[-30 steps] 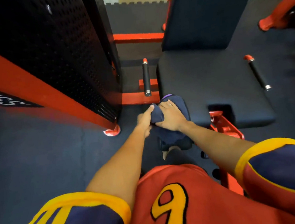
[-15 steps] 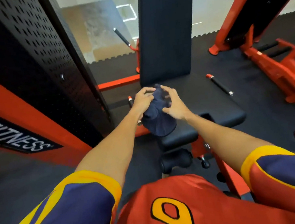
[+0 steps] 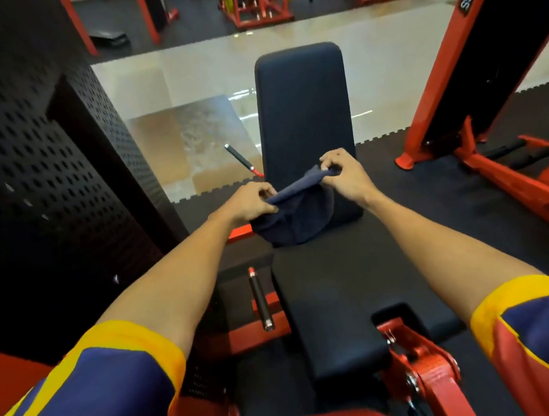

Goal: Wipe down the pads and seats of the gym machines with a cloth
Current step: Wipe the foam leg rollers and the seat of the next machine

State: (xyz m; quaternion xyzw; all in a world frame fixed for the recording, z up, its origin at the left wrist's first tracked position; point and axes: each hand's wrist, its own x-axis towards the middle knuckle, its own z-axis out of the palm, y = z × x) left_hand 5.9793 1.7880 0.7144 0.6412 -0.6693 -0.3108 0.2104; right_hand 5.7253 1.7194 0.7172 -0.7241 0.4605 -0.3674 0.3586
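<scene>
Head view: at frame centre, a dark blue cloth [image 3: 292, 211] hangs stretched between both hands. The left hand [image 3: 252, 203] pinches its lower-left end and the right hand [image 3: 343, 174] its upper-right end. Its long axis rises rightward, before the upright back pad [image 3: 302, 102], above the seat [image 3: 338, 296].

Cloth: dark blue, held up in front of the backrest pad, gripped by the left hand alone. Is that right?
Not quite. The head view shows both hands on the cloth: the left hand pinches one end, the right hand the other. The rest holds: it is dark blue and held up in front of the backrest pad.
</scene>
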